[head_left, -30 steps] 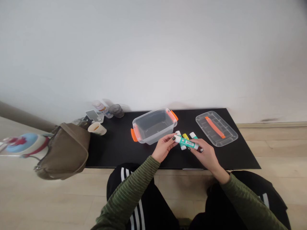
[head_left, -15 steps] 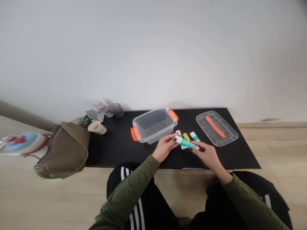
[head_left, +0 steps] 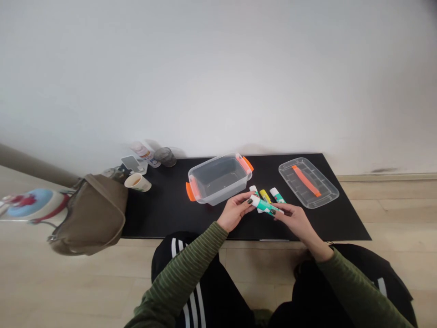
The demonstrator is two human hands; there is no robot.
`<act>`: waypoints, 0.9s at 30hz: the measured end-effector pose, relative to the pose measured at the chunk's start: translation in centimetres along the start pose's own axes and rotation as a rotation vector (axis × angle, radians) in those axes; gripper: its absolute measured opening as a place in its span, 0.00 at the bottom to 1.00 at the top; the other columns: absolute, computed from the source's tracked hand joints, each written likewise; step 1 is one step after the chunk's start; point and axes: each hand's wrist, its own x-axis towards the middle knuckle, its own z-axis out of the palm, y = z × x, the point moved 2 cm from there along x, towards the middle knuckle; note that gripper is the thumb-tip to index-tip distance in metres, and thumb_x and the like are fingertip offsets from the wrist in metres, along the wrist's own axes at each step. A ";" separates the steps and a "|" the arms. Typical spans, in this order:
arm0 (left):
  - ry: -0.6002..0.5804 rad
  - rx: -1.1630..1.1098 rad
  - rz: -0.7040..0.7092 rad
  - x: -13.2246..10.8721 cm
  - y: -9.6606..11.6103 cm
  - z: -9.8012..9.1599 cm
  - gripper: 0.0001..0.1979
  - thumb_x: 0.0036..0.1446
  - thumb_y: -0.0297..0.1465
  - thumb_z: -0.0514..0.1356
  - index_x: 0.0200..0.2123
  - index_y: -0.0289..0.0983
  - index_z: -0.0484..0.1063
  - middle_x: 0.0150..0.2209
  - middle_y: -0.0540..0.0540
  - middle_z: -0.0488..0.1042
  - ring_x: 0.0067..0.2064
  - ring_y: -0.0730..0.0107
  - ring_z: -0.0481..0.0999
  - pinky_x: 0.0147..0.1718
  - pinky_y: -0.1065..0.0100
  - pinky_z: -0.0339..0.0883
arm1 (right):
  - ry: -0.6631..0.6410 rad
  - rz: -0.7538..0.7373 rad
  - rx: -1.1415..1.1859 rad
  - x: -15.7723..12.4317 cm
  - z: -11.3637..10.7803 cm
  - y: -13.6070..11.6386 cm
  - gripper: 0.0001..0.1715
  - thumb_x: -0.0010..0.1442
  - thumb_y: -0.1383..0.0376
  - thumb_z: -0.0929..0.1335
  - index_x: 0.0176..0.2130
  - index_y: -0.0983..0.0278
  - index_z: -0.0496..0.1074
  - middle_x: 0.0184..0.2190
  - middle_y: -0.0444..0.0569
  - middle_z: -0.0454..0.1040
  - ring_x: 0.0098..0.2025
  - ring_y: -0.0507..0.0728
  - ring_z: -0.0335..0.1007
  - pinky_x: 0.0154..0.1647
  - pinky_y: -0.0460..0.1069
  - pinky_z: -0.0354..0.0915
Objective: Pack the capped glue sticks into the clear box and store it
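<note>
Pinching a green-and-white glue stick (head_left: 262, 205) between fingertips of left hand (head_left: 234, 212) and right hand (head_left: 298, 223). Could drop it onto the yellow glue stick (head_left: 265, 196) through uneven pressure.

Glue stick (head_left: 262, 205) btwn fingers (head_left: 243, 196): teal, wht cap (head_left: 256, 200). Nails (head_left: 250, 201): dk. Just past fingers: yel stick (head_left: 265, 195), teal/wht stick (head_left: 277, 195) to its R. Box (head_left: 221, 197) L of fingers: clear, orng clips (head_left: 190, 192). Lid (head_left: 317, 179) R of fingers: clear, orng handle (head_left: 306, 181). Table (head_left: 164, 212) under fingers: blk. Sleeves (head_left: 184, 266) behind fingers: grn, striped. Pants (head_left: 225, 296) too: blk, wht stripes.
</note>
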 end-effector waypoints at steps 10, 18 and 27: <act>-0.020 0.912 0.496 -2.3 5.4 0.2 0.12 0.58 0.35 0.63 0.44 0.41 0.80 0.48 0.42 0.78 0.50 0.58 0.76 0.54 0.56 0.68 | -0.535 0.202 0.314 -0.6 3.6 -0.5 0.21 0.53 0.50 0.74 0.38 0.64 0.74 0.32 0.46 0.79 0.34 0.58 0.79 0.35 0.50 0.72; 0.853 0.877 0.605 -0.2 13.6 -11.9 0.18 0.51 0.36 0.66 0.46 0.37 0.75 0.52 0.39 0.74 0.56 0.56 0.72 0.59 0.54 0.62 | -0.504 0.175 0.178 0.2 3.8 1.0 0.25 0.53 0.47 0.73 0.35 0.66 0.75 0.29 0.46 0.76 0.30 0.52 0.71 0.32 0.47 0.65; 0.723 0.666 0.367 0.5 11.4 -13.7 0.15 0.45 0.36 0.65 0.36 0.33 0.75 0.34 0.44 0.77 0.34 0.65 0.75 0.36 0.64 0.68 | -0.478 0.083 0.116 0.3 4.2 0.0 0.27 0.56 0.45 0.70 0.39 0.66 0.76 0.32 0.49 0.76 0.35 0.56 0.71 0.36 0.49 0.67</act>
